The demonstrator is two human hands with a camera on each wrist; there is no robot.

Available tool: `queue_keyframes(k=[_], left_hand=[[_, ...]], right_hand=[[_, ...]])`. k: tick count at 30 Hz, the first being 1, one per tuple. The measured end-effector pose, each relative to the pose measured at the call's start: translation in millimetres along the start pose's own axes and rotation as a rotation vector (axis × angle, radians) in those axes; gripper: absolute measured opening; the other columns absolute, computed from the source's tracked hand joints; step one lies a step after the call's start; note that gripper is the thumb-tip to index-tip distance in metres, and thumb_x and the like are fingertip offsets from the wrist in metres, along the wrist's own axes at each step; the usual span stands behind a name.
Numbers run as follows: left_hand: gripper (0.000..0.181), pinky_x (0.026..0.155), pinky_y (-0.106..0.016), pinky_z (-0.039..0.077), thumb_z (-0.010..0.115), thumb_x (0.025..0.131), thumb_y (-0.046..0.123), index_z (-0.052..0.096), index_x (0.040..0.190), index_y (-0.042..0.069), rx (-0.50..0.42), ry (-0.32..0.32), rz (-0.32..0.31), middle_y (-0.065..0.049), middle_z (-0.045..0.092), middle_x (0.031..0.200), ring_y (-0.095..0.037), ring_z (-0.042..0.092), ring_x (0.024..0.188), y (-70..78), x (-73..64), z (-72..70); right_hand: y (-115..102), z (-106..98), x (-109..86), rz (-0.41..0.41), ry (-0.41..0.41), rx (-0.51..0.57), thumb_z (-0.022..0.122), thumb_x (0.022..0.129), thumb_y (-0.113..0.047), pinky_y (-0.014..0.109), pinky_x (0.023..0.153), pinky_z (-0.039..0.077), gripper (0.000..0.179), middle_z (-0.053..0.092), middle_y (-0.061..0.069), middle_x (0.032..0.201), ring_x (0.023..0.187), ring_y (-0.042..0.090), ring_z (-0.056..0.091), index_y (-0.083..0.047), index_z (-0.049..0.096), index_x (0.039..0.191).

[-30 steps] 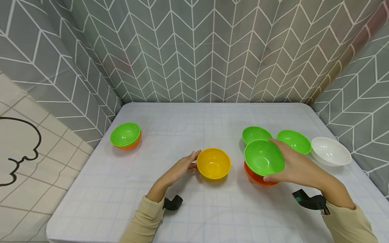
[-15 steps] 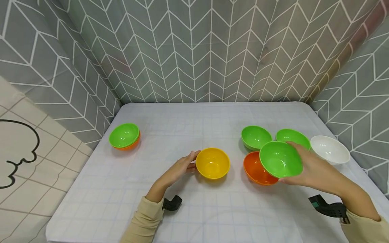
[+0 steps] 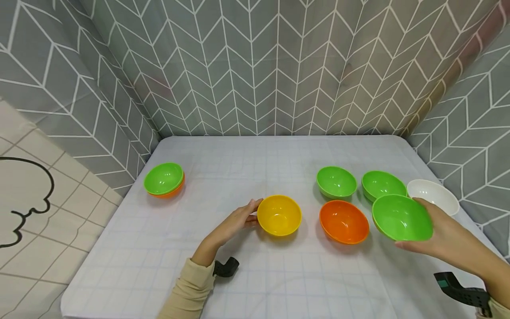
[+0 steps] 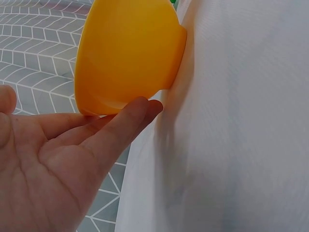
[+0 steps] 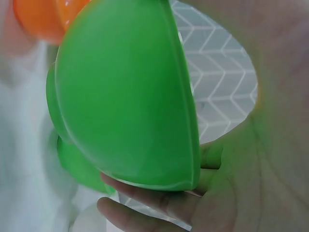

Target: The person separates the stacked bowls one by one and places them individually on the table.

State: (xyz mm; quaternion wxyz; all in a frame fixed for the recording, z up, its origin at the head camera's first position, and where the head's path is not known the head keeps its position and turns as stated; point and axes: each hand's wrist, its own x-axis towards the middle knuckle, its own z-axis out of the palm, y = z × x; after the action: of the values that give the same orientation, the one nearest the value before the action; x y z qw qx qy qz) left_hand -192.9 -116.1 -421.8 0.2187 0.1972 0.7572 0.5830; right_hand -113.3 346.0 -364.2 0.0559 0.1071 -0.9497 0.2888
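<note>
In the head view my right hand [image 3: 448, 232] grips a green bowl [image 3: 402, 218] by its right side, thumb at the near edge and fingers at the far edge. The right wrist view shows this bowl's [image 5: 128, 96] rounded outside, fingers along its lower edge. An orange bowl [image 3: 344, 222] stands left of it on the table. Near the middle sits a yellow bowl [image 3: 279, 215]. My left hand [image 3: 238, 218] is at its left side, and in the left wrist view straight fingertips [image 4: 137, 108] touch the yellow bowl's outer wall.
Two green bowls [image 3: 336, 182] [image 3: 383, 185] stand behind the orange one. A white bowl [image 3: 433, 196] at the right is partly hidden by the held bowl and hand. Far left, a green bowl [image 3: 163, 178] sits in an orange bowl [image 3: 174, 191]. Patterned curtains [image 3: 255, 66] border the table.
My right hand has carried the green bowl to the right, from over the orange bowl to beside it, uncovering the orange bowl. The left hand and yellow bowl have stayed put.
</note>
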Motion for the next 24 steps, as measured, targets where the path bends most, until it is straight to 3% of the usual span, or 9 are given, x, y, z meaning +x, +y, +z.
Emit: queue_keyframes(k=[7, 9, 15, 19, 21, 24], left_hand=[[0.057, 0.102, -0.040, 0.041, 0.017, 0.108, 0.037, 0.024, 0.152, 0.001, 0.002, 0.003, -0.005, -0.018, 0.032, 0.152, -0.034, 0.047, 0.128, 1.5, -1.4, 0.4], [0.058, 0.102, -0.040, 0.041, 0.017, 0.108, 0.039, 0.024, 0.152, 0.001, 0.007, 0.006, -0.005, -0.018, 0.032, 0.152, -0.034, 0.047, 0.128, 1.6, -1.4, 0.3], [0.061, 0.103, -0.039, 0.041, 0.019, 0.107, 0.043, 0.025, 0.152, 0.001, 0.010, 0.008, -0.006, -0.017, 0.031, 0.153, -0.034, 0.046, 0.128, 0.9, -0.8, 0.0], [0.062, 0.102, -0.038, 0.042, 0.019, 0.107, 0.044, 0.026, 0.152, 0.002, 0.011, 0.010, -0.008, -0.017, 0.031, 0.153, -0.033, 0.047, 0.128, -0.6, -0.5, 0.1], [0.063, 0.102, -0.038, 0.042, 0.020, 0.107, 0.045, 0.026, 0.152, 0.002, 0.008, 0.011, -0.007, -0.017, 0.031, 0.153, -0.033, 0.048, 0.127, -1.4, -0.4, 0.1], [0.063, 0.102, -0.039, 0.042, 0.020, 0.107, 0.045, 0.026, 0.152, 0.001, 0.001, 0.009, -0.004, -0.017, 0.031, 0.153, -0.033, 0.048, 0.128, -2.3, -0.1, 0.3]], right_hand=[[18.3, 1.3, -12.0, 0.062, -0.008, -0.023, 0.088, 0.070, -0.027, 0.015, 0.066, 0.033, 0.098, 0.048, 0.024, 0.124, 0.092, -0.005, 0.039, 0.006, 0.031, 0.142], [21.2, 3.5, -13.6, 0.082, -0.020, -0.024, 0.087, 0.071, -0.029, 0.018, 0.065, 0.035, 0.099, 0.047, 0.024, 0.125, 0.096, 0.002, 0.043, 0.006, 0.030, 0.143], [26.2, 13.0, -15.7, 0.116, -0.047, -0.006, 0.086, 0.073, -0.028, 0.023, 0.066, 0.036, 0.107, 0.039, 0.032, 0.131, 0.103, 0.044, 0.045, 0.009, 0.019, 0.148], [27.8, 18.7, -16.2, 0.121, -0.049, -0.004, 0.086, 0.072, -0.028, 0.019, 0.066, 0.035, 0.106, 0.040, 0.034, 0.129, 0.104, 0.045, 0.045, 0.012, 0.021, 0.145], [28.0, 21.1, -16.8, 0.129, -0.062, -0.003, 0.086, 0.073, -0.028, 0.027, 0.071, 0.039, 0.106, 0.039, 0.036, 0.130, 0.105, 0.048, 0.045, 0.014, 0.019, 0.144], [28.3, 24.5, -16.8, 0.146, -0.086, 0.004, 0.084, 0.074, -0.028, 0.050, 0.079, 0.043, 0.108, 0.035, 0.039, 0.131, 0.107, 0.051, 0.043, 0.017, 0.016, 0.144]])
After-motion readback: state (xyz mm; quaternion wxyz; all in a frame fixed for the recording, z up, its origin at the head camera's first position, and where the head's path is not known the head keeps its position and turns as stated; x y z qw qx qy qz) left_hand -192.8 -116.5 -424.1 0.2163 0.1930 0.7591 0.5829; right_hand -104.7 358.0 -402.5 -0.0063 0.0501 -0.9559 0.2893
